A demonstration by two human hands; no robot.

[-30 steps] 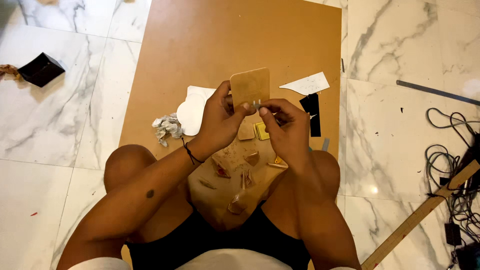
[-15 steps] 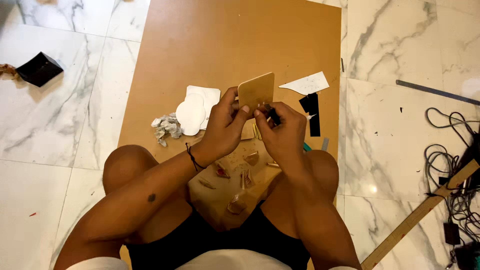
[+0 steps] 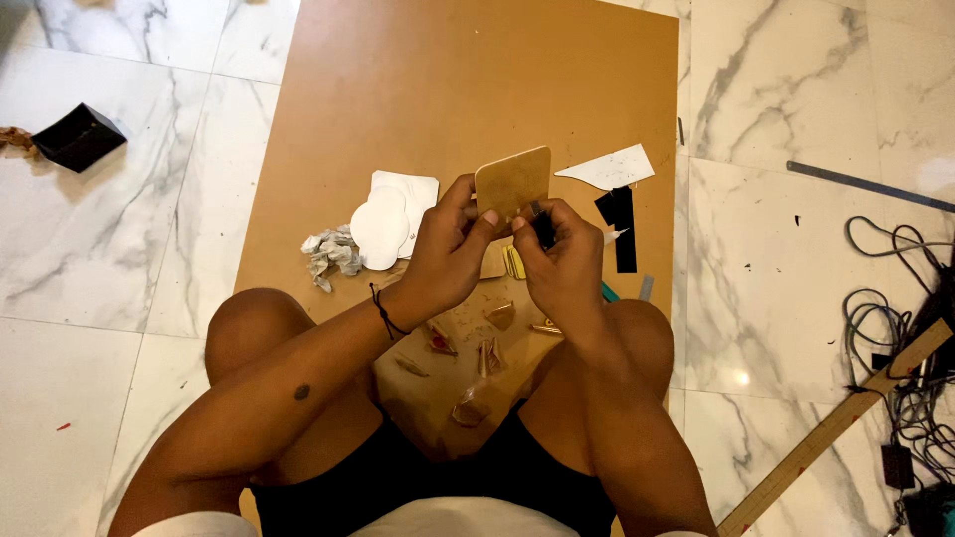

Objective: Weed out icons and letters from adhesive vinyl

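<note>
We saw the left hand [image 3: 448, 254] near the centre of the frame, its fingers pinched on the lower edge of a small tan rounded-corner cardboard piece [image 3: 513, 182] held upright above the large brown cardboard sheet [image 3: 448, 89] on the marble floor [image 3: 119, 249]. The right hand [image 3: 562, 264] sat just beside it, fingers clenched around a small dark tool [image 3: 543, 231] touching the piece's lower right edge. Left of the hands lay white paper cut-outs [image 3: 390, 221] and a crumpled paper wad [image 3: 328, 254]; right of them, a black strip [image 3: 623, 227]. Cardboard scraps [image 3: 477, 348] lay between the knees.
</note>
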